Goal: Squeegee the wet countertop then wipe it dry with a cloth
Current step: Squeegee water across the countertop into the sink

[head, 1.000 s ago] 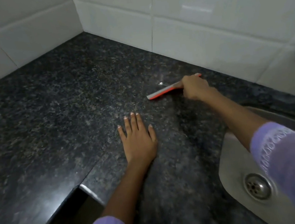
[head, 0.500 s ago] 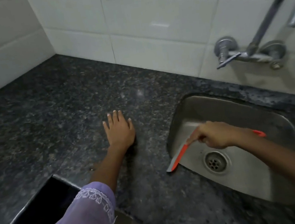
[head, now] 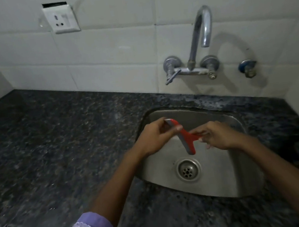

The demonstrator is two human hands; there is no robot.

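Now, squeegee: held over the sink, right hand grasping the handle, left hand pinching the blade
Countertop: scraping seems nearly finished
Cloth: drying not started

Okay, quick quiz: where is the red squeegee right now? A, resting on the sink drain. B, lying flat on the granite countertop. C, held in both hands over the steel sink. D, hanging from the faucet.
C: the left hand pinches the blade end of the red squeegee while the right hand grips its handle, above the steel sink.
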